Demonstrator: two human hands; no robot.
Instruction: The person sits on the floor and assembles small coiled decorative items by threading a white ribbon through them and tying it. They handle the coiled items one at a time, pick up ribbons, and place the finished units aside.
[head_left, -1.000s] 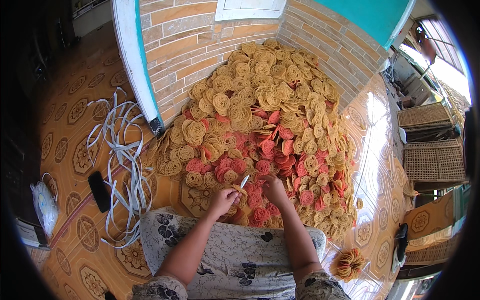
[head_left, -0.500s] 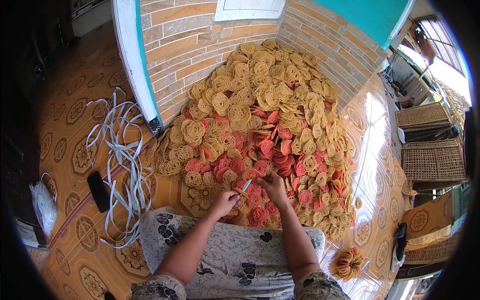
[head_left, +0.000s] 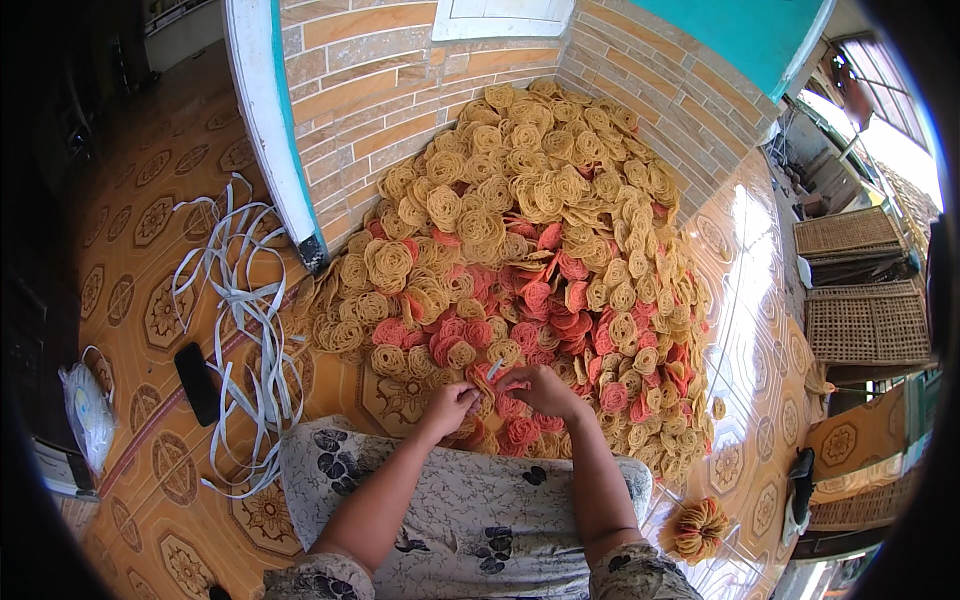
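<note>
My left hand (head_left: 455,404) is closed, its thumb and fingers pinching the edge of a small tan lacy disc. A short white strip end (head_left: 497,367) sticks up just beyond it. Close by on the right, my right hand (head_left: 542,389) is bent over with its fingertips at a pink-orange lacy disc (head_left: 481,374) beside the strip. Its fingers partly hide where they grip. Both hands are above the near edge of a big heap of round, coiled, noodle-like discs (head_left: 483,228), tan and pink.
A patterned cloth (head_left: 440,520) covers my lap. White flat straps (head_left: 262,340) lie tangled on the tiled floor at left, by a black phone (head_left: 196,384) and a clear plastic bag (head_left: 88,415). A ring of threaded discs (head_left: 698,529) sits at right. Brick walls (head_left: 370,80) back the heap.
My right hand has brought the pink-orange disc left and slightly down, against the white strip end. The left hand stays almost in place.
</note>
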